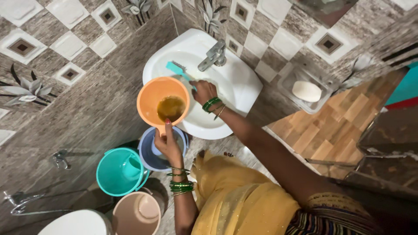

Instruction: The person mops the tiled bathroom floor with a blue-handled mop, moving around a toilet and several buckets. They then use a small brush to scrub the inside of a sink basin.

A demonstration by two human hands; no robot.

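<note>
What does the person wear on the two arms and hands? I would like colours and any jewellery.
Both forearms are bare, with no sleeves visible. The left hand has red-painted nails, and its wrist carries a stack of green bangles mixed with thin gold-coloured ones. The right hand has a smaller set of green bangles with a thin metal one at the wrist.

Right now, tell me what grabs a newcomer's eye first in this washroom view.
The orange mug, holding brownish liquid, stands out at centre, held by its handle in the left hand beside the white basin. The right hand holds a teal brush inside the basin. Below left, a teal bucket sits on the floor.
</note>
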